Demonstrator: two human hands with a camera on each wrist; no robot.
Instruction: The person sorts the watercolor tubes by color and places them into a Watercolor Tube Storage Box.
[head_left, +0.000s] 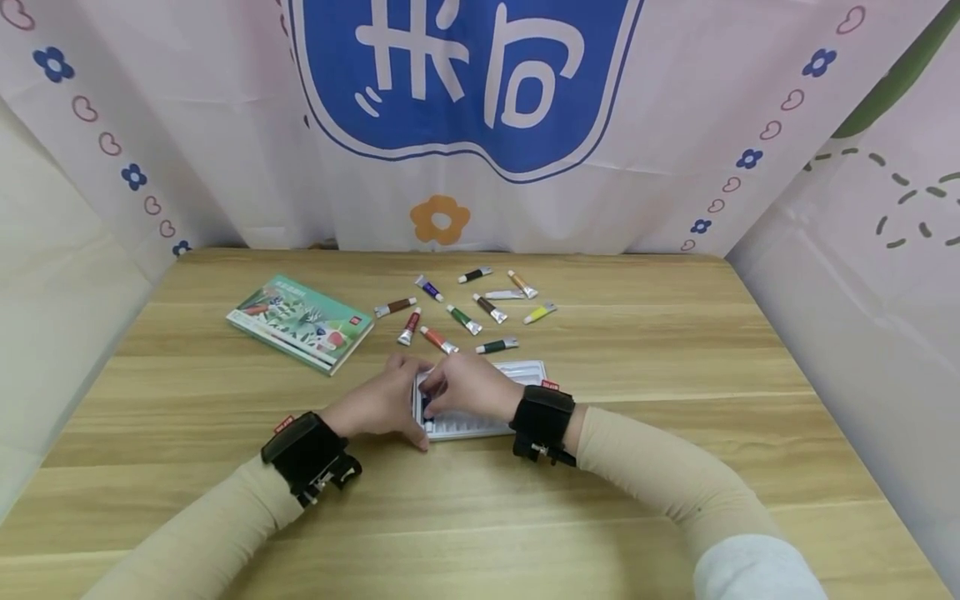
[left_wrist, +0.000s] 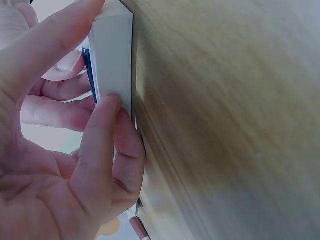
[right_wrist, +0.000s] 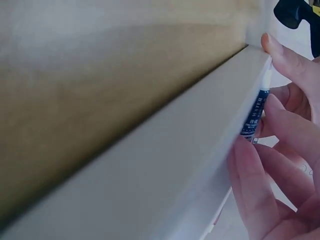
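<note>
A white plastic tray (head_left: 531, 372) with narrow slots lies on the table between both hands. My left hand (head_left: 381, 402) grips the tray's left end, with thumb and fingers on its corners and end wall; this white wall (left_wrist: 114, 60) fills much of the left wrist view. Over the tray's left part, my right hand (head_left: 476, 387) pinches a dark blue paint tube (right_wrist: 255, 112) with a white cap. The tube lies along the tray's left end, in the slot nearest that end as far as I can see. My right hand and wrist hide part of the tray.
Behind the tray lie several loose paint tubes, among them a red one (head_left: 409, 326), an orange one (head_left: 438, 339), a green one (head_left: 464, 319) and a yellow one (head_left: 540, 312). A green illustrated box (head_left: 300, 321) rests at the back left. A printed curtain (head_left: 247, 125) hangs beyond the table.
</note>
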